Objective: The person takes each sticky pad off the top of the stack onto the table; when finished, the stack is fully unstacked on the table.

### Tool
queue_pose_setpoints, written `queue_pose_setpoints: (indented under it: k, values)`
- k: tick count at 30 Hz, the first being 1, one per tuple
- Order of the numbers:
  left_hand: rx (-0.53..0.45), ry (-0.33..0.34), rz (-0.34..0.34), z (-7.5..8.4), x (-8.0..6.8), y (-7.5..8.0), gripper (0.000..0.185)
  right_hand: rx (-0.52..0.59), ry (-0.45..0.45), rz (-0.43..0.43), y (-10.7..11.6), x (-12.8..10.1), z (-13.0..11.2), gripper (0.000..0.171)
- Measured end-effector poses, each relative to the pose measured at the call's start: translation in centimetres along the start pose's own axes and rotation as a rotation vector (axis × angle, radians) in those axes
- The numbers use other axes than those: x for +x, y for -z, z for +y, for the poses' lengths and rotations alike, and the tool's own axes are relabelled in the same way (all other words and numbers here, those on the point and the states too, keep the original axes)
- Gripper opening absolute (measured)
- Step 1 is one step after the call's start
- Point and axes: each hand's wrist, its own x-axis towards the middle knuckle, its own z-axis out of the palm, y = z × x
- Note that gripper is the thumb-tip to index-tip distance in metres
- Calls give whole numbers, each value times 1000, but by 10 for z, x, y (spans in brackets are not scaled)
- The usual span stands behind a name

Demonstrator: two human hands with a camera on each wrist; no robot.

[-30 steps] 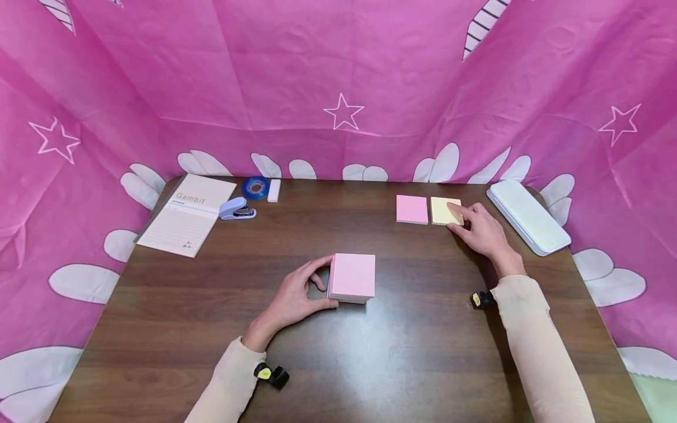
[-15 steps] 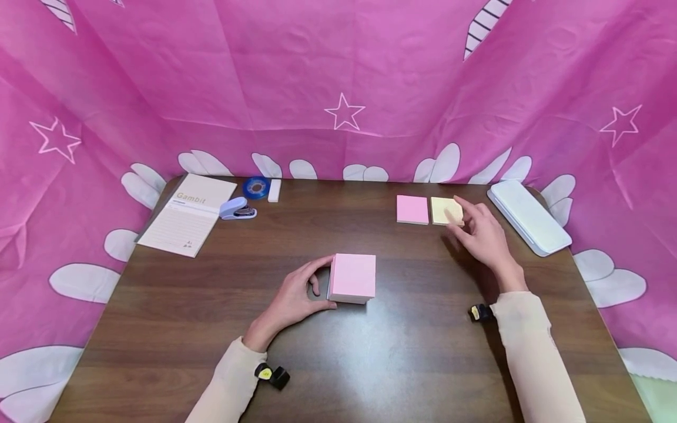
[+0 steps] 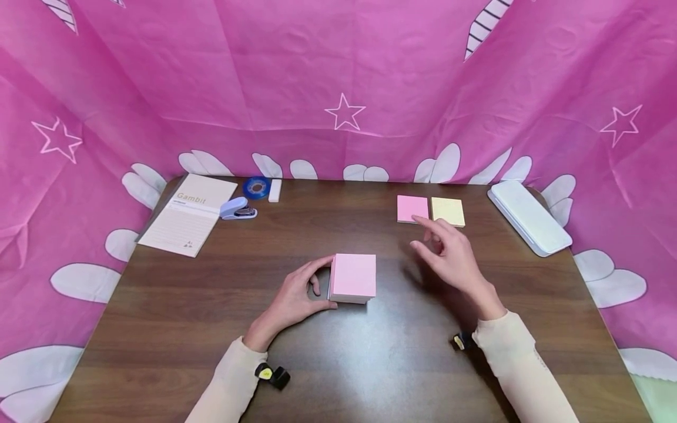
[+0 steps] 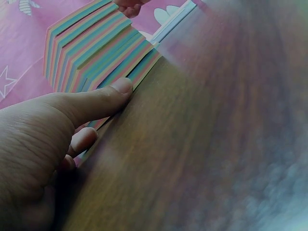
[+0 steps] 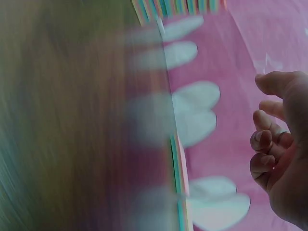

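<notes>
A tall stack of sticky notes (image 3: 354,276), pink on top, stands near the middle of the table. My left hand (image 3: 293,296) holds its left side, thumb at the near edge and a finger at the far corner. From the left wrist, the stack (image 4: 91,53) shows several multicoloured layers with the thumb against them. My right hand (image 3: 452,258) is in the air with relaxed fingers, holding nothing, right of the stack. Just beyond it lie a thin pink sticky note pad (image 3: 411,207) and a yellow sticky note pad (image 3: 448,211), side by side.
A white case (image 3: 529,217) lies at the table's back right. At the back left are a Gambit notepad (image 3: 185,217), a lilac stapler (image 3: 237,209), a roll of blue tape (image 3: 256,187) and a white block (image 3: 274,191). A pink curtain (image 3: 285,76) hangs behind the table.
My right hand has lifted off the yellow pad, which stays beside the pink one, and moved left and nearer to me. The left hand and the stack have stayed put.
</notes>
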Motion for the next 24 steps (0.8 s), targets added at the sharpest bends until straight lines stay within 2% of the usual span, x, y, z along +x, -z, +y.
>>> queue_pose_setpoints:
  k: [7, 12, 19, 21, 24]
  values:
    - [5, -3, 1, -1, 1, -1, 101, 61, 51, -88, -21, -7, -33, 51]
    - [8, -14, 6, -1, -1, -1, 102, 87, 56, -173, -34, -11, -53, 61]
    - [-1, -5, -8, -2, -1, 0, 100, -22, 15, -301, -49, -16, -71, 97]
    - [-1, -4, -10, -2, -1, 0, 100, -49, 6, -323, -53, -16, -74, 101]
    - [1, -8, -10, -2, 0, 0, 100, -63, -15, -333, -57, -17, -76, 98]
